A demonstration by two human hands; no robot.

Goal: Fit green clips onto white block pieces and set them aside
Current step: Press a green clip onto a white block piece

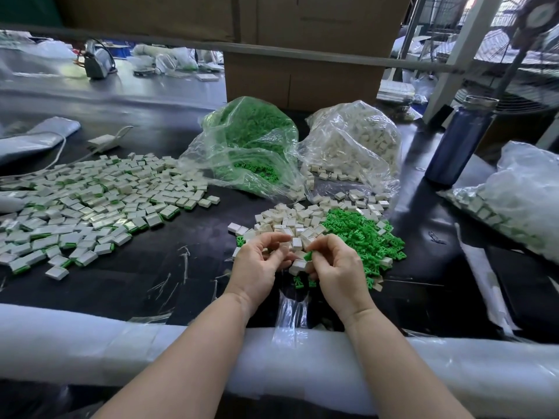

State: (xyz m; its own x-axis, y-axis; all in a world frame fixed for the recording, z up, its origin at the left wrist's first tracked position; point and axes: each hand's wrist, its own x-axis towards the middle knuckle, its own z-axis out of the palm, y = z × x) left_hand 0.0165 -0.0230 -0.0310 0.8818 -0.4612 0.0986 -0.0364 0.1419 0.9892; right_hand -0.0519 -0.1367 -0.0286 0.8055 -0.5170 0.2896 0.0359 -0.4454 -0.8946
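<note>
Both hands work just in front of the loose block pile (290,220): right hand (335,264) pinches a green clip (308,256), left hand (260,261) curls round, apparently, a white block (298,265). Square clip to block, press evenly, then toss left.

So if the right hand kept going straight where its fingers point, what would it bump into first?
The right hand points up and left, so it would probably meet the white block right at its fingertips first, then the left hand. Depth is hard to judge.
</note>
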